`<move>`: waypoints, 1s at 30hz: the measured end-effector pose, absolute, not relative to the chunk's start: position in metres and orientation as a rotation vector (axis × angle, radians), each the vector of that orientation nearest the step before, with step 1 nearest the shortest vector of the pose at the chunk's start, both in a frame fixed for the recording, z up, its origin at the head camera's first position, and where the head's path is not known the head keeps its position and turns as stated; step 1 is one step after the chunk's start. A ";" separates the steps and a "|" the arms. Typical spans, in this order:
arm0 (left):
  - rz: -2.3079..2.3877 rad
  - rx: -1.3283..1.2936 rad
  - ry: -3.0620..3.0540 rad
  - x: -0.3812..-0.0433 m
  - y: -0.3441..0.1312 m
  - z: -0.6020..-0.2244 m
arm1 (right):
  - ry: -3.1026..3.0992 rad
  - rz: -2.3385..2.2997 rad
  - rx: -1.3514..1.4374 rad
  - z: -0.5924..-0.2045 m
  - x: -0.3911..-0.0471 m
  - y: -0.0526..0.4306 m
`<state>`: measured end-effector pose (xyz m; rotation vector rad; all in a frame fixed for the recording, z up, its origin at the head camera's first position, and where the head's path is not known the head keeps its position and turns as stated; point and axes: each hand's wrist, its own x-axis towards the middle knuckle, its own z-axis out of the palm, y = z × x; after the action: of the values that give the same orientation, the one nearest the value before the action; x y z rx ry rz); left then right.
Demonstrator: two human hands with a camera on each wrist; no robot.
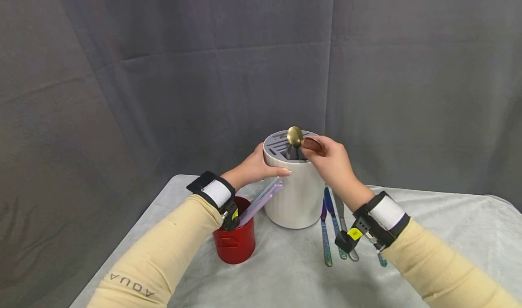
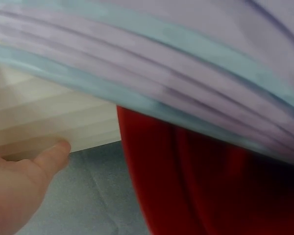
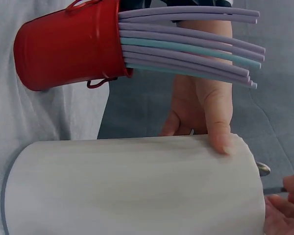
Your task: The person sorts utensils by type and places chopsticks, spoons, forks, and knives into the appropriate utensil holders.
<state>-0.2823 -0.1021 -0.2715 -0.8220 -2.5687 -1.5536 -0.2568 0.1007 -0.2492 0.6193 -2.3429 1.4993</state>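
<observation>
A white ribbed cutlery holder (image 1: 294,204) with a grey slotted top (image 1: 276,144) stands upright on the table. My left hand (image 1: 254,166) grips its upper left side, the thumb lying across the front and the other fingers mostly hidden behind. A gold spoon (image 1: 295,136) sticks up from the slots, bowl upward. Beside it my right hand (image 1: 333,159) pinches a copper-brown spoon (image 1: 313,146) near its bowl, close over the top. In the right wrist view a dark handle (image 3: 274,190) runs between those fingers and the holder, near a shiny spoon bowl (image 3: 263,169).
Left of the holder, under my left wrist, stands a red bucket (image 1: 235,247) with several lilac and pale blue straws (image 1: 261,202) leaning right. Several knives (image 1: 327,242) with mostly iridescent handles lie right of the holder. A grey curtain (image 1: 228,72) hangs behind the table.
</observation>
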 end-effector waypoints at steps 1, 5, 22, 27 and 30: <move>-1.553 -0.795 -2.581 -0.282 -0.102 -0.272 | -2.332 1.535 0.616 -0.251 -0.257 0.102; -1.529 -0.588 -2.683 -0.278 -0.099 -0.273 | -2.159 1.695 0.642 -0.262 -0.253 0.116; -1.525 -0.524 -2.698 -0.275 -0.105 -0.268 | -3.164 1.026 0.035 -0.371 -0.283 0.227; -1.584 -0.714 -2.617 -0.277 -0.103 -0.266 | -3.186 0.883 0.043 -0.385 -0.287 0.234; -1.579 -0.794 -2.578 -0.278 -0.102 -0.264 | -3.173 0.918 0.049 -0.386 -0.289 0.234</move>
<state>-0.2776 -0.1021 -0.2640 -0.7937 -2.5783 -1.5785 -0.2885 0.2340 -0.3858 0.0490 -3.1732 0.9180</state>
